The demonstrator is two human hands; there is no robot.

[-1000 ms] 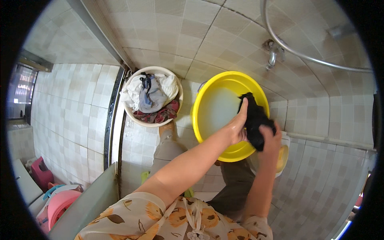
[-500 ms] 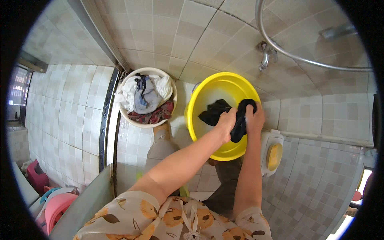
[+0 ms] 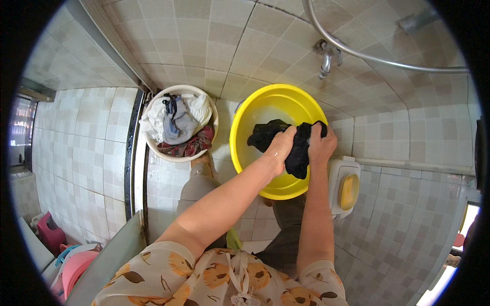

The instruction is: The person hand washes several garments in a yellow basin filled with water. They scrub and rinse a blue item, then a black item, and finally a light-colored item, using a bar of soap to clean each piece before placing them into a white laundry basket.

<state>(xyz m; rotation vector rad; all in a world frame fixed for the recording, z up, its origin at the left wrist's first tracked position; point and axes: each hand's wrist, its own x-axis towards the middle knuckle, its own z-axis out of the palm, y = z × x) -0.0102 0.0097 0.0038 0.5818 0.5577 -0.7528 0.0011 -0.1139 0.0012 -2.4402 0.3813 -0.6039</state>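
Note:
A dark wet cloth garment [image 3: 296,158] stretches between my two hands over the yellow basin [image 3: 236,148]. Its left part droops low inside the basin, above or touching whitish water. My left hand [image 3: 282,145] is closed around the middle of the cloth, with small white suds on the wrist. At the basin's right rim, my right hand [image 3: 321,144] grips the other end, thumb and fingers wrapped round it. One fold hangs down between the hands. The garment's exact kind cannot be made out.
Left of the basin stands a white tub [image 3: 149,145] heaped with white, grey and red patterned clothes. A bar of yellow soap [image 3: 348,192] lies in a white holder at the right. On the tiled wall are a tap [image 3: 326,61] and a metal hose [image 3: 367,57].
The dark cloth is spread wider between my hands than before, and its bunched right part has loosened. The whole view has shifted slightly, moving the basin and tub a little left.

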